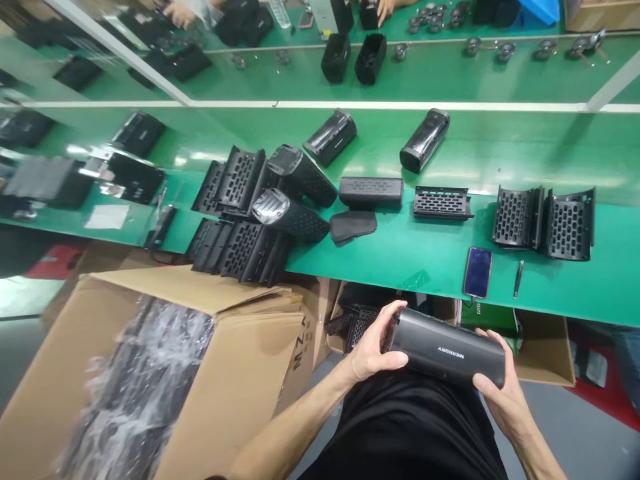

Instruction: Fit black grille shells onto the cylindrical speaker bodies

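A long black speaker housing (447,347) with white MERKURY lettering is held over my lap, below the front edge of the bench. My left hand (375,350) grips its left end, thumb on the lettered face and fingers behind. Around the right end is my right hand (503,383), its thumb pressed on the near lower corner. The fingers behind the housing are partly hidden. On the bench beyond lie a perforated black panel (443,202), another black housing (371,192) and a flat dark pad stack (353,227).
Stacked perforated panels (243,247) fill the bench at left; more panels (570,223) stand at right. A phone (478,272) and a pen (519,279) lie near the front edge. An open carton (250,353) with plastic-wrapped contents stands lower left. A co-worker's hand (385,10) shows across the bench.
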{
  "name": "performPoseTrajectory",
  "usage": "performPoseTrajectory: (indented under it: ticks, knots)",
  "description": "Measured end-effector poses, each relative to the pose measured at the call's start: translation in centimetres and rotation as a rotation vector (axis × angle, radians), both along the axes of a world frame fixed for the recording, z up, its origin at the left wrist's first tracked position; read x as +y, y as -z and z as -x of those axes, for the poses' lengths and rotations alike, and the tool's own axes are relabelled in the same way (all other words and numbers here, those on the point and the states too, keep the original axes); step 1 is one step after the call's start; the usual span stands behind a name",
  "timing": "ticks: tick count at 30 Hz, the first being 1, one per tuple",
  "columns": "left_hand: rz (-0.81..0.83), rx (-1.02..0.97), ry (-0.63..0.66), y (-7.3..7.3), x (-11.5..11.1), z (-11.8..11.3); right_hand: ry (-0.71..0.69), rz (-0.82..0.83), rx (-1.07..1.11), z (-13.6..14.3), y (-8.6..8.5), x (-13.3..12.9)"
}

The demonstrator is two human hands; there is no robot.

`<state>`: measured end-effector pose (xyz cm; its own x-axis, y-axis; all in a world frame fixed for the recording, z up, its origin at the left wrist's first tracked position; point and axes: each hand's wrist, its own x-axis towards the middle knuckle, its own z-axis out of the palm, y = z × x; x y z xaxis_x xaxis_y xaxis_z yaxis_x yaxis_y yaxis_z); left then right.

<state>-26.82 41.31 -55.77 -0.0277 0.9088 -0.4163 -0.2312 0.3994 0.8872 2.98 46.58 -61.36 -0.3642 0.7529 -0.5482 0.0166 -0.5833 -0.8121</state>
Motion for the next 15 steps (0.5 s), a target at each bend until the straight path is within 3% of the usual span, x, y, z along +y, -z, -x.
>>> performPoseTrajectory:
  ticks: [10, 15]
  knots:
    - [0.045, 0.040, -0.056, 1.0, -0.8, -0.2, 0.020, -0.013, -0.082, 0.4, 1.7, -0.9]
    - [0.075, 0.108, -0.056, 1.2, -0.2, 0.2, -0.063, 0.033, -0.105, 0.6, 2.0, 0.0]
